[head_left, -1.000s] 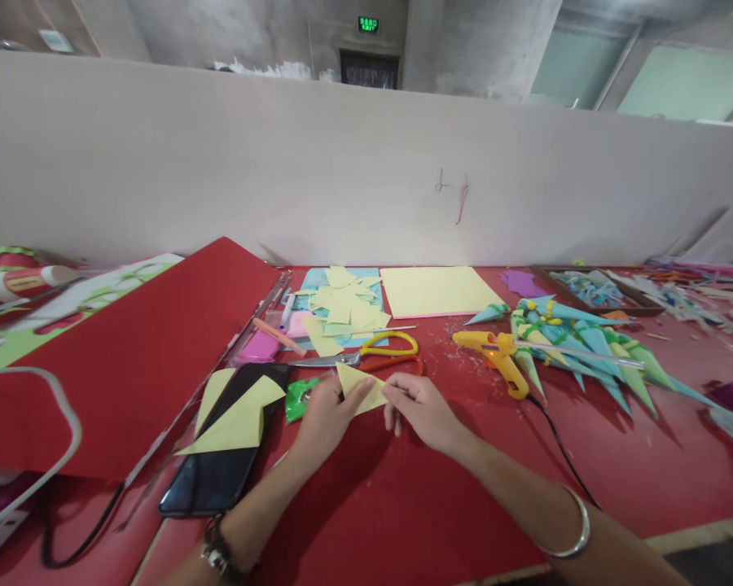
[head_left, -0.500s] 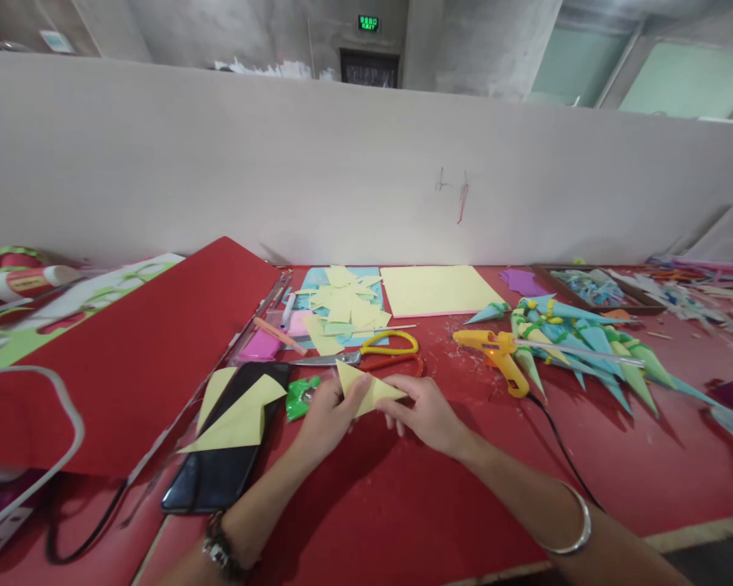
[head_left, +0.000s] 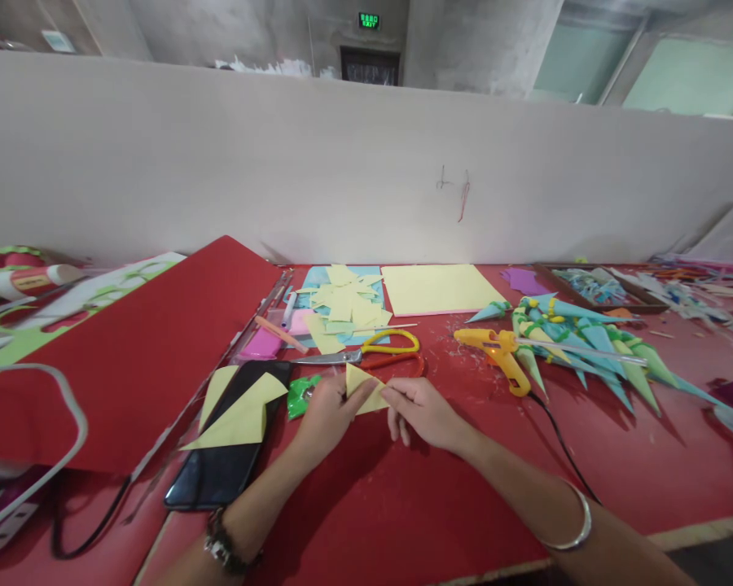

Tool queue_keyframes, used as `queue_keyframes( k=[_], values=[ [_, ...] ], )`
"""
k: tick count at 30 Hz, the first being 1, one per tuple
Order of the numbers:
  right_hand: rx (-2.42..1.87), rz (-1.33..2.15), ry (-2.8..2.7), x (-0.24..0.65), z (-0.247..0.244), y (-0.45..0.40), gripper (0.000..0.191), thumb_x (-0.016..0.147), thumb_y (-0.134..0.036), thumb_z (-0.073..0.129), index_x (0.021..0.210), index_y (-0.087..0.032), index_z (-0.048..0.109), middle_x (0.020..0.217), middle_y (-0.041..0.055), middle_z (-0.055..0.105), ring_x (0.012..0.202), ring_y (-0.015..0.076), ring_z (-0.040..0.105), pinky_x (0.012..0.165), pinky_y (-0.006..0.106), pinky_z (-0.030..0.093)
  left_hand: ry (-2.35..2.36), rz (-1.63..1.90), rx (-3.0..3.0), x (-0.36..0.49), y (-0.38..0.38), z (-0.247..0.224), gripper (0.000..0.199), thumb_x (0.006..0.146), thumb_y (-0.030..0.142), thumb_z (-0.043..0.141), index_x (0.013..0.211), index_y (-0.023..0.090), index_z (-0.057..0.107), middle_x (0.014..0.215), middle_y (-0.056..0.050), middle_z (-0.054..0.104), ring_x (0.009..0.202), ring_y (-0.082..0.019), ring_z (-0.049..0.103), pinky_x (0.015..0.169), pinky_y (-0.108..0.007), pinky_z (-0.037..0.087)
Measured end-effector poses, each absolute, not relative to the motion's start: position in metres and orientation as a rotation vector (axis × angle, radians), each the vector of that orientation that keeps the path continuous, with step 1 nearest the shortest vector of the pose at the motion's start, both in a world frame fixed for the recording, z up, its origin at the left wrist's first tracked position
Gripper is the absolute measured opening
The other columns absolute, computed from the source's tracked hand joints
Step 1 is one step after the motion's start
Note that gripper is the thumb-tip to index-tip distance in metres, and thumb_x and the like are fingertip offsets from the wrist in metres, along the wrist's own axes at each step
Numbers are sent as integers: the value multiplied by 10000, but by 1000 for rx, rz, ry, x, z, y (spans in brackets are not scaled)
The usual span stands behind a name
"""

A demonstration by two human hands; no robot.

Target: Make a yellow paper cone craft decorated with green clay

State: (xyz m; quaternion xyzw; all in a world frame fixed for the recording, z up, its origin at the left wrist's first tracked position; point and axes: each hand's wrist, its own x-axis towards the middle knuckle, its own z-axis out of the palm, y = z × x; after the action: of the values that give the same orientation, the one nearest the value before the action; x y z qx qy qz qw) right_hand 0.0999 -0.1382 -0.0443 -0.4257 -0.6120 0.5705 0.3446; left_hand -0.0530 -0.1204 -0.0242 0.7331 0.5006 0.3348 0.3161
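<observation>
Both the left hand (head_left: 328,413) and right hand (head_left: 426,413) pinch yellow paper (head_left: 374,400), scissors (head_left: 349,356) just beyond, glue gun (head_left: 498,350) rightward.

Craft workshop, glue gun (head_left: 499,355), scissors (head_left: 342,357), paper scraps (head_left: 342,303)

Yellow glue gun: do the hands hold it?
No: the glue gun lies on the table; the left hand and right hand hold yellow paper.

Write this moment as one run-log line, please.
left-hand grip: holds yellow paper | right-hand grip: at its edge | beyond: scissors | right: hot-glue gun
</observation>
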Motion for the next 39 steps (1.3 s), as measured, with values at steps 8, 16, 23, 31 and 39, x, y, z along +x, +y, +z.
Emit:
queue_keyframes(
  k=[8,16,23,31,39],
  values=[
    [-1127,1376,-1701,99,-42,-141,254,834,-371,403,676,-177,448,432,-75,465,322,41,372,350,151,264,1186,788,2021,-53,-121,-28,377,792,373,397,476,167,398,446,55,379,436,-74,320,421,-198,248],
    [-1162,1253,-1515,100,-43,-136,279,860,-386,328,656,-201,375,360,-110,344,319,58,301,392,180,263,1143,790,1920,-53,-121,-27,324,814,350,413,542,176,431,425,59,471,386,-73,433,424,-177,323],
    [-1106,1181,-1466,103,-43,-132,151,755,-311,516,747,-162,539,684,-17,549,611,99,492,586,214,385,1152,671,1952,-55,-121,-26,332,811,349,422,527,180,456,339,66,466,328,-75,433,398,-165,310],
    [-1183,1160,-1486,106,-37,-131,166,771,-304,490,744,-167,579,684,1,583,624,119,508,574,222,394,1143,623,2056,-59,-119,-27,425,833,372,387,459,174,423,296,73,398,305,-66,391,439,-175,313],
    [-1134,1156,-1520,106,-42,-134,210,773,-365,497,759,-160,540,707,9,553,630,124,500,580,231,401,1156,741,2164,-55,-120,-26,346,834,315,400,521,168,412,476,55,441,454,-78,399,459,-192,262]
  ],
)
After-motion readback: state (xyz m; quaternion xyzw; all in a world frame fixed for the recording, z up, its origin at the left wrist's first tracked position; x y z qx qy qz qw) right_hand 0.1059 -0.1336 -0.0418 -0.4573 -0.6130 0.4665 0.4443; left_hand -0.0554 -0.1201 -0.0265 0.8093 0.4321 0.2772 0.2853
